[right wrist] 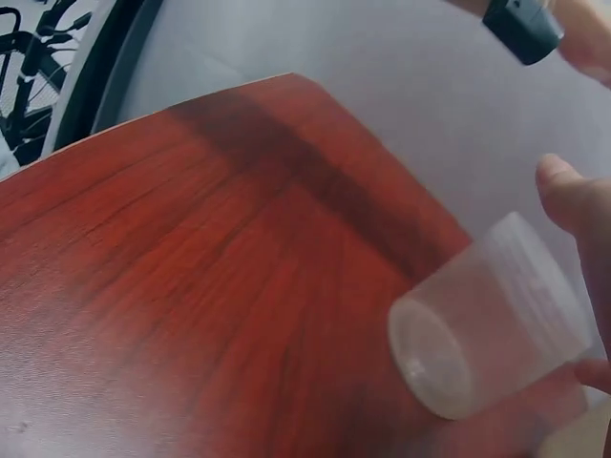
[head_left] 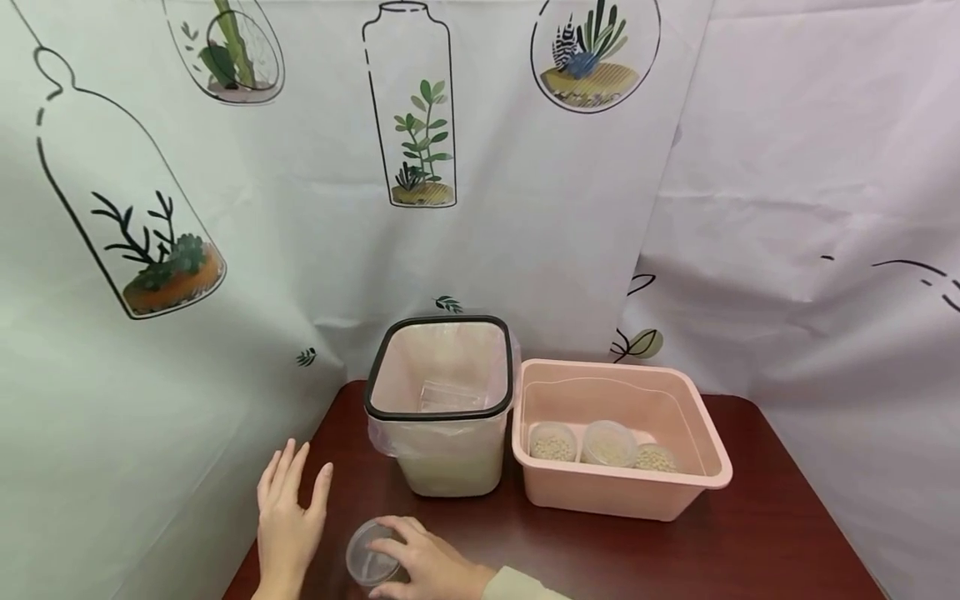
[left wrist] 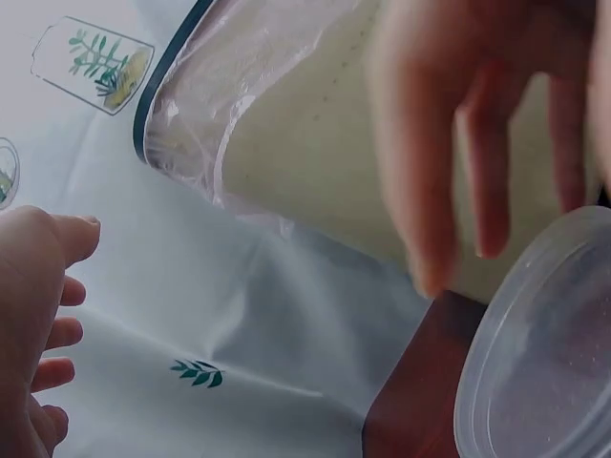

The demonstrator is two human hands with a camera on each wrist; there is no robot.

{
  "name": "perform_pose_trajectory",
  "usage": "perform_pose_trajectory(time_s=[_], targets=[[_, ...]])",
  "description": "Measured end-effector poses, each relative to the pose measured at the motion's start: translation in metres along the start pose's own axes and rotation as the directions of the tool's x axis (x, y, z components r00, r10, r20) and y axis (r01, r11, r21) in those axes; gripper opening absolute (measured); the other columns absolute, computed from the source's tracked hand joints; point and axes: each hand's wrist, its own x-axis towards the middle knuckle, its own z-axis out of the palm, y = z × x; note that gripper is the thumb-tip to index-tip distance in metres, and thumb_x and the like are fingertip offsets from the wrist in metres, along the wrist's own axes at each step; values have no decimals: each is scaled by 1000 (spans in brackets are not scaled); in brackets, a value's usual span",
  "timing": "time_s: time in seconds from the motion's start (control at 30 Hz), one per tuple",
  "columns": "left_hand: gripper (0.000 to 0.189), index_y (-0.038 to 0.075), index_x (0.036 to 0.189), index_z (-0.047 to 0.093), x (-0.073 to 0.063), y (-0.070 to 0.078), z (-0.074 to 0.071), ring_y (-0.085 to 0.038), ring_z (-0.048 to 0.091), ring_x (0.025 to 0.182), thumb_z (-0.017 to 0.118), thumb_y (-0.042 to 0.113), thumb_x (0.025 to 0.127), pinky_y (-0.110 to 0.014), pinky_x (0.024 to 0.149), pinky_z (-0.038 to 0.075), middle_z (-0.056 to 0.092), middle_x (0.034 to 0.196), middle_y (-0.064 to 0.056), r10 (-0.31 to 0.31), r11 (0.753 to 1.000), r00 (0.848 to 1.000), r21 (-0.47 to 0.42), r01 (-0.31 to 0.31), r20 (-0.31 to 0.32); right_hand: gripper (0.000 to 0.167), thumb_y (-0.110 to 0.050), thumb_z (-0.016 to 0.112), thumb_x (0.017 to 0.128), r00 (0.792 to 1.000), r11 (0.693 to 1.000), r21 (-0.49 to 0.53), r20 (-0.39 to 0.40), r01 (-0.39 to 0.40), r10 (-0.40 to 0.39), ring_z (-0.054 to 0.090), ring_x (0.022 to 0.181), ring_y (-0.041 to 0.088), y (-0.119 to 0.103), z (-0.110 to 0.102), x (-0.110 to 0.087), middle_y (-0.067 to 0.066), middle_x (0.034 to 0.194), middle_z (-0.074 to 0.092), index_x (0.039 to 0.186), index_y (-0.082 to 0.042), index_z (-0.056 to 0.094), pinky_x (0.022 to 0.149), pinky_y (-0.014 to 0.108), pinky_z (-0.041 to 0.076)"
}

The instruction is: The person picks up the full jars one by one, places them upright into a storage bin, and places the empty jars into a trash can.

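Observation:
A clear round plastic cup (head_left: 362,557) stands on the dark red table near its front left. Around its right side my right hand (head_left: 431,562) spreads its fingers, and in the right wrist view the thumb is apart from the cup (right wrist: 492,324). Whether the other fingertips touch it is hard to tell. To the left of the cup my left hand (head_left: 288,521) is raised with straight fingers and nothing in it. Its fingers also show at the left of the left wrist view. No contents can be made out in the cup.
Behind the cup stands a white bin (head_left: 450,462) with a black rim and a plastic liner; clear plastic pieces (head_left: 453,396) lie inside. To its right, a pink tub (head_left: 600,492) holds three clear cups with pale grains. A printed cloth (head_left: 487,250) hangs behind.

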Motion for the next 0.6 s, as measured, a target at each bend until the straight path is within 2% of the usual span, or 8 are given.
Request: perform_pose_trajectory(time_s=[0.07,0.17,0.4,0.6], targets=[[48,1,125,57,-1,-2,-2,-33,34,129,71,19,82,-62,90,35,47,136,-17,2,1000,1000,6,-2,-5,50,-43,58,89,1000,1000,16,22,-8,7,38,124,15,0,5,-1,7,142,32,131,-18,48,91,14,36],[48,1,124,57,-3,-3,-3,-33,34,129,72,18,81,-62,90,35,48,135,-18,5,1000,1000,12,-5,-10,50,-44,59,87,1000,1000,11,5,-23,23,37,126,18,2,12,-2,11,143,31,129,-19,49,90,15,38],[48,1,124,57,-6,-2,-3,-34,35,128,71,17,81,-61,90,36,48,134,-18,6,1000,1000,10,-6,-1,43,-47,58,87,986,986,-46,-51,-163,160,40,125,20,7,25,-6,12,140,34,121,-21,56,83,16,43],[48,1,124,57,-8,-6,-11,-37,40,120,71,17,81,-61,86,38,50,132,-17,-34,999,999,29,33,25,40,-39,62,88,987,989,16,-72,-144,145,48,119,26,8,32,-3,19,140,32,120,-16,56,87,20,43]])
